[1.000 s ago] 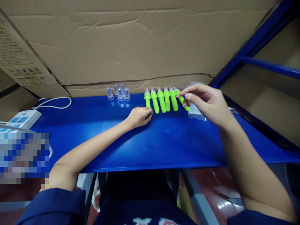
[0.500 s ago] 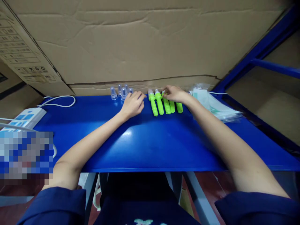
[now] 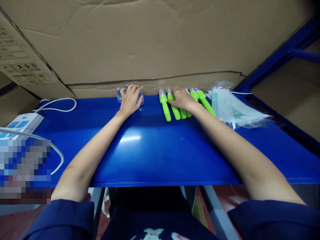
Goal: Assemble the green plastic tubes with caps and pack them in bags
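Left hand (image 3: 130, 101) shifted across blue table (image 3: 162, 153), perhaps touching caps (image 3: 119, 94).

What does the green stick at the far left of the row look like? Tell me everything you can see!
The green stick is bright lime, long and slim, with a slightly bumpy surface that looks like plastic. A see-through, cloudy cap covers its far end, above a wider green collar. It lies on the blue table, slanting a little, cap towards the cardboard. The right hand is close beside it; I can't tell whether they touch.
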A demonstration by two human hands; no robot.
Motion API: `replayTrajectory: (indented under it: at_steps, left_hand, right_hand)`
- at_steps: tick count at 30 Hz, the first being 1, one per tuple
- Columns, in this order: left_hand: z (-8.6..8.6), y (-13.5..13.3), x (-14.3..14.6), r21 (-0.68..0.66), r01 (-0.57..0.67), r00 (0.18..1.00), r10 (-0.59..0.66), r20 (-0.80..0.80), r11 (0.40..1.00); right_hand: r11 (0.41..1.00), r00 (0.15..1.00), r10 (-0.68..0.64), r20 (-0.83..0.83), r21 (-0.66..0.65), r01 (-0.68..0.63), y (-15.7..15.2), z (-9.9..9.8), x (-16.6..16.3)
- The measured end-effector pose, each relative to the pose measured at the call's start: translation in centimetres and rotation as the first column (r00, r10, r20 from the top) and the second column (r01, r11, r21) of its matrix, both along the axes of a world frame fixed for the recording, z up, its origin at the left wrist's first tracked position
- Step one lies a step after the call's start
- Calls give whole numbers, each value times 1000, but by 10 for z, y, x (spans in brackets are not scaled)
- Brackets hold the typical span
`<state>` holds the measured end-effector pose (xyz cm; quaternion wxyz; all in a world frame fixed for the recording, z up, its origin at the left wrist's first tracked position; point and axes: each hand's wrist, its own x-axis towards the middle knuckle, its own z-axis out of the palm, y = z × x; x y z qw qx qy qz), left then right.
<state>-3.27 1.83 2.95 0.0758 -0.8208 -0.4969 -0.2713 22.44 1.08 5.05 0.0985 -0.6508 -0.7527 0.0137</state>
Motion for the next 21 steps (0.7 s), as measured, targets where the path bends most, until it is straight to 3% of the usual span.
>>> replayTrajectory:
  at_steps: [10, 16, 21]
  left_hand:
    - [-7, -8, -1, 56, 72, 997, -71, -5, 996]
    - [-6, -19, 2, -11, 160, 984, -161, -74, 987]
    - [-4, -25, 10, -90, 190, 977, -197, -79, 978]
  right_hand:
    - [997, 998, -56, 0, 57, 56, -17, -2, -18]
    - [993, 992, -121, 38, -12, 121, -27, 0, -25]
    - [995, 995, -103, -3, -15, 103, -34, -1, -23]
